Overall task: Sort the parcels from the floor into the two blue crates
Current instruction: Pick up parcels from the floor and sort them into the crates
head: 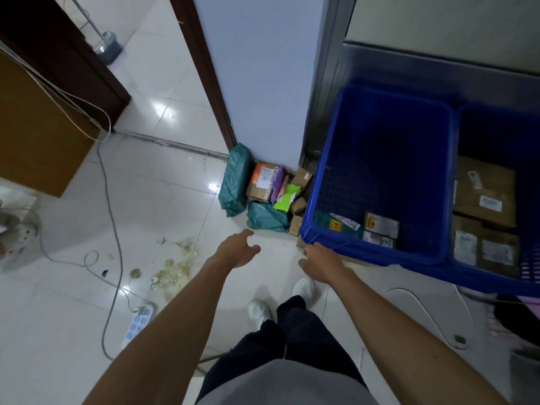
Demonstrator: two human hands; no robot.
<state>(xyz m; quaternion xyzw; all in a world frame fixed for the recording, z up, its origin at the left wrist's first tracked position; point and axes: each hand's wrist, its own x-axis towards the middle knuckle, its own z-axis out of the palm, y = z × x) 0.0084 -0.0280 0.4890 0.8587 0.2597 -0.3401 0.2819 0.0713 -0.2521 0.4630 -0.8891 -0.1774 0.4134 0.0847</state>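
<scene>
Parcels lie heaped on the floor against the wall corner: a tall teal bag [235, 179], a cardboard box with an orange label [262, 182], a bright green packet [285, 197], a flat teal bag [267, 217] and several small brown boxes [297, 204]. To their right stands a blue crate [324, 171] holding a few small parcels [381, 225]. A second blue crate [493, 277] beside it holds brown cardboard parcels [485, 191]. My left hand [238, 249] hovers open just short of the flat teal bag. My right hand [320, 261] is open, empty, by the first crate's near corner.
A grey cable [109, 206] runs across the white tiles to a power strip [138, 321] at lower left. Yellowish debris [172, 271] is scattered on the floor. A brown cabinet [38, 127] stands left, a mop [106, 48] beyond the doorway. My white shoes [258, 309] are below.
</scene>
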